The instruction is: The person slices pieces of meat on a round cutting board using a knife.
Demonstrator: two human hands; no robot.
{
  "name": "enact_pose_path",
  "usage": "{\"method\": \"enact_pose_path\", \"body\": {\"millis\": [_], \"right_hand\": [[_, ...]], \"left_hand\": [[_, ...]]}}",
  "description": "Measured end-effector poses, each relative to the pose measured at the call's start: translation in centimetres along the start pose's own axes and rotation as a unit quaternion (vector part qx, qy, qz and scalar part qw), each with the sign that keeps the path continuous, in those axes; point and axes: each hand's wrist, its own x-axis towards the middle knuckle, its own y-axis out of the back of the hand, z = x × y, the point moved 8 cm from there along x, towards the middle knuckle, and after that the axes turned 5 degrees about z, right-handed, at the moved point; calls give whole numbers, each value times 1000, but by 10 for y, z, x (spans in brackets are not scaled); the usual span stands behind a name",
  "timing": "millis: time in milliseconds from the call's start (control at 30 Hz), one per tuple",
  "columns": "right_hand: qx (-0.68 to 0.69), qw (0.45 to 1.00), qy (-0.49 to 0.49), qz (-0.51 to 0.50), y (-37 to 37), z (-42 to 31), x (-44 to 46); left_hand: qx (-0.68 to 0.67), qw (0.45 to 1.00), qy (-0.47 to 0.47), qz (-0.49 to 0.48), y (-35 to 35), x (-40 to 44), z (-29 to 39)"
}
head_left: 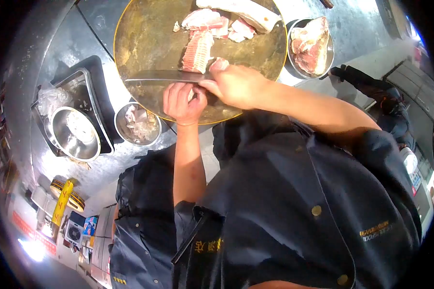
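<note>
Round chopping board point(147, 43) on a metal worktop point(99, 180), with both hands over its near part. The right hand point(234, 86) is closed around the handle end of a knife point(169, 75), whose blade extends leftward above the board, its tip towards the left edge. The left hand point(184, 102) lies just on the near side of the blade, at the board's near edge, fingers curled; whether it has hold of anything cannot be told.

A closely sliced meat strip point(196, 52) lies on the board just beyond the blade, left of centre. Behind it are loose meat pieces point(205, 21), and a long pale slab point(243, 12) lies at the far edge.

Beside the board's right edge stands a bowl holding a large meat cut point(311, 45). Off its near-left edge is a bowl of scraps point(139, 126); further left, a dark tray point(97, 96) carries a metal bowl point(77, 132) and a plastic bag point(53, 100).
</note>
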Motion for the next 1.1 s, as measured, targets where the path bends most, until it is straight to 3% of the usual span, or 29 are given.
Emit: {"method": "enact_pose_path", "body": {"millis": [33, 100, 267, 433, 633, 767, 867, 1100], "right_hand": [[-1, 1000, 3, 1, -12, 2, 2], [-21, 992, 5, 127, -1, 0, 2], [-7, 1000, -26, 2, 21, -3, -41], [-11, 997, -71, 1, 50, 1, -88], [8, 999, 13, 49, 3, 1, -4], [-7, 998, -31, 48, -6, 6, 0], [8, 997, 13, 81, -4, 7, -1], [-5, 999, -47, -15, 44, -11, -75]], "left_hand": [[-8, 1000, 0, 6, -1, -3, -2], [-5, 1000, 1, 7, -3, -5, -7], [10, 1000, 2, 12, -1, -2, -3], [8, 1000, 13, 15, -1, 0, -4], [-17, 1000, 8, 22, 0, -5, -7], [-19, 1000, 8, 14, 0, -5, -7], [-19, 999, 6, 28, 1, -5, -7], [0, 999, 8, 31, 3, 1, -3]]}}
